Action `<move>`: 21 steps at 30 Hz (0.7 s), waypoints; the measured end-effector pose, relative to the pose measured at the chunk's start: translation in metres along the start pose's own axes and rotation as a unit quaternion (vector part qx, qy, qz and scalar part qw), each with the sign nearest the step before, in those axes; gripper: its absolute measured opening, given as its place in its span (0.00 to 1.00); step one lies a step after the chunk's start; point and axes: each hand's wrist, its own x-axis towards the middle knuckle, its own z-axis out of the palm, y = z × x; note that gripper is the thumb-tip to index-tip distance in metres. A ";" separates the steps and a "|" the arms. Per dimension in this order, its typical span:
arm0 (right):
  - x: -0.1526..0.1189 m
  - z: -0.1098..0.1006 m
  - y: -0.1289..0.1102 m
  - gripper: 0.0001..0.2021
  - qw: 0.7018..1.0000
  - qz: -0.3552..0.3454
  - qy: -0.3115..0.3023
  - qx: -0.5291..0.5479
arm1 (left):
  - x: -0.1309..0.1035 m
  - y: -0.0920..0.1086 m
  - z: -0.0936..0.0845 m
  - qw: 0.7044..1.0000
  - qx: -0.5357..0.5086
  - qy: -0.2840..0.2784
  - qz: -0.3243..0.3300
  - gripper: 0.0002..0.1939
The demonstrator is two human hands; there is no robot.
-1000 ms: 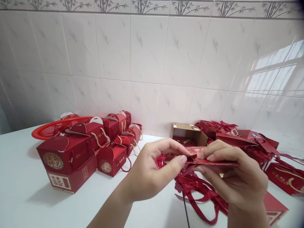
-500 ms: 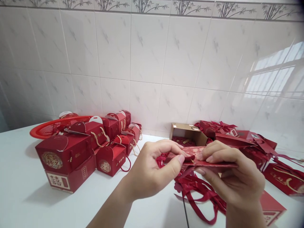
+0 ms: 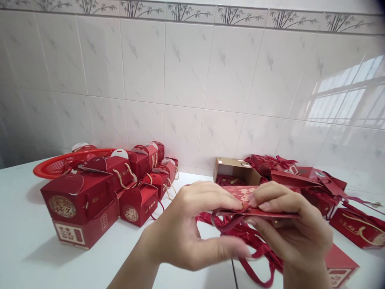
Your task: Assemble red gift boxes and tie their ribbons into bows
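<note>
My right hand [image 3: 293,224] grips a flat red gift box [image 3: 237,192] with a pale flower print, thumb below and fingers on top, and holds it above the table. My left hand [image 3: 195,224] lies with its fingertips on the near left edge of this box, by a dark red cord [image 3: 224,224] that loops down from it. The left thumb is stretched out below, apart from the fingers and slightly blurred. Under the hands is a tangle of red ribbons [image 3: 264,251]. My fingers cover part of the box.
Several made-up red gift boxes [image 3: 75,196] with rope handles stand at the left, by a red plastic basket [image 3: 48,168]. An open cardboard box [image 3: 234,162] with red pieces is by the tiled wall. Red boxes with ribbons [image 3: 319,180] pile up at the right.
My left thumb has moved down and away from the fingers, letting go its pinch at the box edge. More of the dark red cord shows. My right hand keeps its grip.
</note>
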 end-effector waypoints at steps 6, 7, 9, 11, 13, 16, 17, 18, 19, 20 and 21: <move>0.000 0.005 -0.001 0.12 0.995 0.037 0.039 0.089 | 0.000 -0.015 0.003 0.997 0.034 0.014 0.065 0.10; 0.001 0.004 -0.002 0.12 0.993 0.065 0.028 0.091 | -0.001 -0.017 0.003 0.996 0.051 0.017 0.068 0.11; 0.004 0.003 -0.004 0.12 0.990 0.119 -0.011 0.070 | -0.001 -0.021 0.002 0.993 0.091 0.013 0.078 0.14; 0.007 0.003 -0.004 0.14 0.989 0.135 -0.055 0.035 | -0.002 -0.023 0.000 0.986 0.138 0.009 0.096 0.16; 0.008 0.003 -0.004 0.15 0.990 0.110 -0.084 0.003 | -0.002 -0.024 -0.002 0.976 0.185 0.008 0.110 0.17; 0.010 0.004 -0.001 0.13 0.993 0.061 -0.097 -0.029 | -0.002 -0.023 -0.003 0.968 0.226 0.006 0.109 0.15; 0.010 0.005 0.000 0.13 0.993 0.053 -0.096 -0.035 | -0.002 -0.022 -0.003 0.967 0.230 0.007 0.109 0.15; 0.010 0.006 0.000 0.12 0.994 0.048 -0.092 -0.038 | -0.002 -0.022 -0.003 0.966 0.230 0.012 0.114 0.16; 0.010 0.007 0.000 0.12 0.995 0.042 -0.087 -0.040 | -0.002 -0.022 -0.003 0.966 0.227 0.019 0.122 0.16; 0.010 0.007 0.000 0.12 0.995 0.035 -0.079 -0.042 | -0.002 -0.023 -0.003 0.966 0.223 0.028 0.131 0.16; 0.010 0.009 0.000 0.12 0.996 0.027 -0.068 -0.044 | -0.001 -0.023 -0.002 0.966 0.216 0.037 0.138 0.16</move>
